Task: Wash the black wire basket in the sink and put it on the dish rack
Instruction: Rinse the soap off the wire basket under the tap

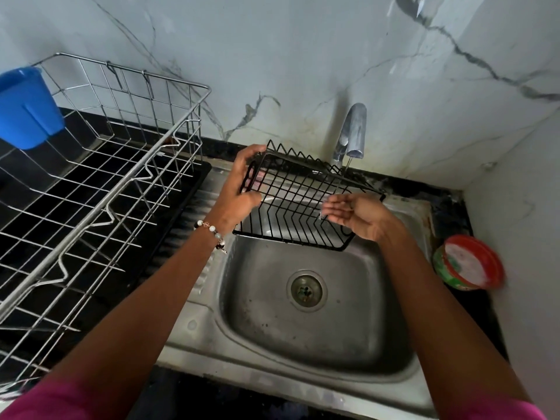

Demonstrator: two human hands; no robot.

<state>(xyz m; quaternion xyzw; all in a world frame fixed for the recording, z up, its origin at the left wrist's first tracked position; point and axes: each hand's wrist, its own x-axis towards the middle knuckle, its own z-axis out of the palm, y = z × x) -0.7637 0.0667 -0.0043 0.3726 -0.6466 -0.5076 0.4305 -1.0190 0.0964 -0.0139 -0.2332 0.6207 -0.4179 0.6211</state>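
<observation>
1. Black wire basket, rectangular, with a zigzag top edge, is held tilted above the far half of the stainless steel sink, directly under the spout. It is not on the rack.
2. Left hand grips the basket's end wall on the side away from the tap, fingers over the top wire and thumb below. Judgement: this one hand carries the basket so the other stays free to rub.
3. Right hand is open, palm up and fingers relaxed, at the basket's opposite end beside the tap; its fingertips look to be at or touching the wires, but contact cannot be confirmed. It clamps nothing.
4. Chrome tap stands on the wall side of the sink. A thin stream seems to fall from its spout onto the basket's back corner; the flow is faint. Judgement: the tilt lets water run along the wires and drain into the bowl.
5. Silver wire dish rack, on a black tray, stands just beside the sink on the left-hand side, with a blue plastic cup hung on its far corner.
6. Round red-rimmed tub sits beside the sink on the right-hand side; contents unclear, possibly cleaning paste.
7. Judgement: the rinsing stage is in hand; transfer to the rack is not yet done.
</observation>
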